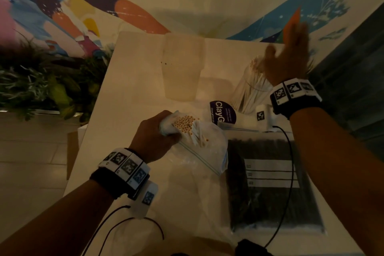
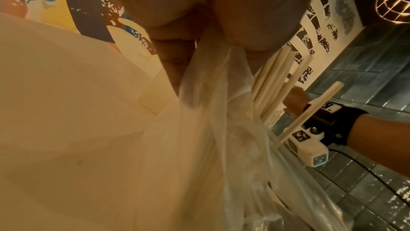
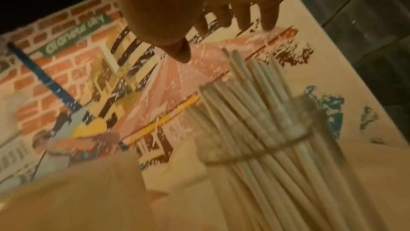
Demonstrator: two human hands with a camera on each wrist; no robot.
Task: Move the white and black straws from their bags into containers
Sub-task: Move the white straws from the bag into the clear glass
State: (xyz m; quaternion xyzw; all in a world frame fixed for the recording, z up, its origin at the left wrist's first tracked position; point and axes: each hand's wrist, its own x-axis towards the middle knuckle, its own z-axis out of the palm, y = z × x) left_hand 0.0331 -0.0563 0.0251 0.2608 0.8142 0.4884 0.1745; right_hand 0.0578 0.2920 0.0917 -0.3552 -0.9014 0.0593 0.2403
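Note:
My left hand (image 1: 154,134) grips the clear zip bag (image 1: 204,153) bunched round a bundle of white straws (image 1: 186,125), their open ends pointing up. The left wrist view shows the bag's plastic (image 2: 213,94) pinched between the fingers, with the white straws (image 2: 275,78) sticking out. My right hand (image 1: 287,58) hovers open, fingers spread, just above a clear container (image 1: 252,87) filled with white straws; the same straws (image 3: 255,112) stand upright below the fingers (image 3: 269,17) in the right wrist view. A second clear container (image 1: 181,68) stands empty at the table's back. A bag of black straws (image 1: 272,185) lies flat.
The white table (image 1: 128,81) ends near a painted wall (image 1: 187,6). Plants (image 1: 41,85) stand left of it. A purple round label (image 1: 223,112) lies between the bags and the filled container. Cables (image 1: 284,172) trail from both wristbands across the black-straw bag and the front edge.

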